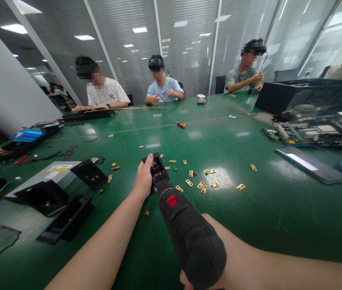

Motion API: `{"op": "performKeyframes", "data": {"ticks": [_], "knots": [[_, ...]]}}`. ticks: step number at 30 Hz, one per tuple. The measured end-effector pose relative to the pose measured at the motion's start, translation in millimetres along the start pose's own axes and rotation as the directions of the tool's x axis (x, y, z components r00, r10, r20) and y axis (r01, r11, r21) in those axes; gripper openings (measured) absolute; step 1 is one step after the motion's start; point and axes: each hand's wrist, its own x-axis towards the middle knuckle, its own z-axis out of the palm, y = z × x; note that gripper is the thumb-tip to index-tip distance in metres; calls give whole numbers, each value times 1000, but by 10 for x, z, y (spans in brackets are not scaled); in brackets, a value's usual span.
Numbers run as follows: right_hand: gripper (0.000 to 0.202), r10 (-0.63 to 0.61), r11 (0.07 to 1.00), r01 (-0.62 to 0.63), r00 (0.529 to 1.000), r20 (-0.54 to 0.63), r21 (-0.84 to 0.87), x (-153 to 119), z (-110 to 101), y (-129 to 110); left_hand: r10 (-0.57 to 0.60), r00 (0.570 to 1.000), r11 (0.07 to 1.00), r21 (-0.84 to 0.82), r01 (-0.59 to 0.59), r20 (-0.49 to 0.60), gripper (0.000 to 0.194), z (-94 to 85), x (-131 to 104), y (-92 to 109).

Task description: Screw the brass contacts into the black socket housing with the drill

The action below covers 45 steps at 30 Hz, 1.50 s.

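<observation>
**Driver on a small black part**

Nearest me, my right hand (210,257) is wrapped around the black electric screwdriver (186,229), mostly hidden behind its body. The tool points away from me, its nose meeting the small black part (158,169). My left hand (143,179) pinches that part from its left side, thumb up along its edge, holding it on the green tabletop (249,225). Just beyond and to the right lie scattered brass plates (203,186). To my left sit black plastic trays (65,221). Farther off, an orange-handled screwdriver (180,124) lies alone. Three people sit at the far edge.
</observation>
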Motion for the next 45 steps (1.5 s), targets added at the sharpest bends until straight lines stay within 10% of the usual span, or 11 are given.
{"op": "performKeyframes", "data": {"ticks": [45], "knots": [[63,-7,997,2,998,59,72,-23,-34,25,-45,999,999,-23,44,-12,51,9,-6,-4]]}}
